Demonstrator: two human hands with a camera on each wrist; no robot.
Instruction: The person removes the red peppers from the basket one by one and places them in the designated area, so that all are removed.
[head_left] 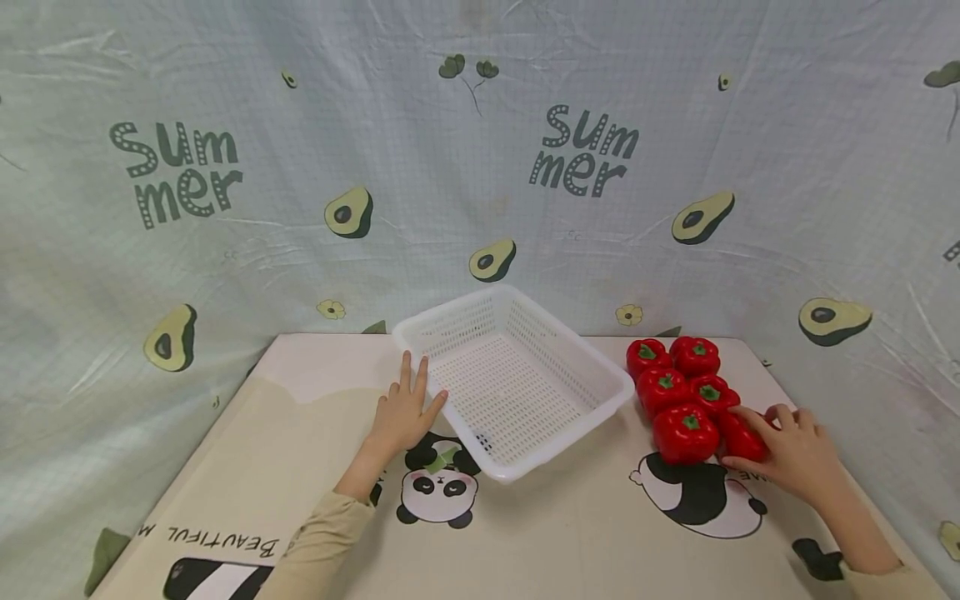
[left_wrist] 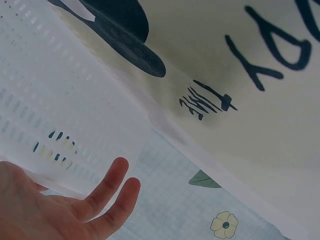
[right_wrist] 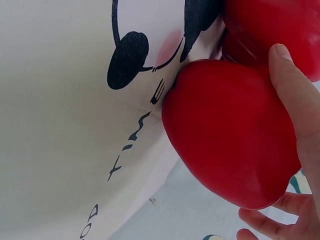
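Note:
A white plastic basket (head_left: 517,392) with slotted walls sits on the table, turned corner-on. My left hand (head_left: 402,412) rests at its left rim with fingers spread; in the left wrist view the left hand (left_wrist: 65,210) has two fingers extended beside the basket wall (left_wrist: 75,110). At the right, my right hand (head_left: 798,454) grips the nearest-right red bell pepper (head_left: 741,437), thumb and fingers on opposite sides. Up close, that bell pepper (right_wrist: 230,130) lies between parts of the right hand (right_wrist: 305,150). Its stem is hidden.
More red bell peppers (head_left: 684,434) stand close together right of the basket, several with green stems upward. The table (head_left: 585,533) has a panda-print cover. Behind and beside it hangs a pale curtain (head_left: 420,167) with avocado prints.

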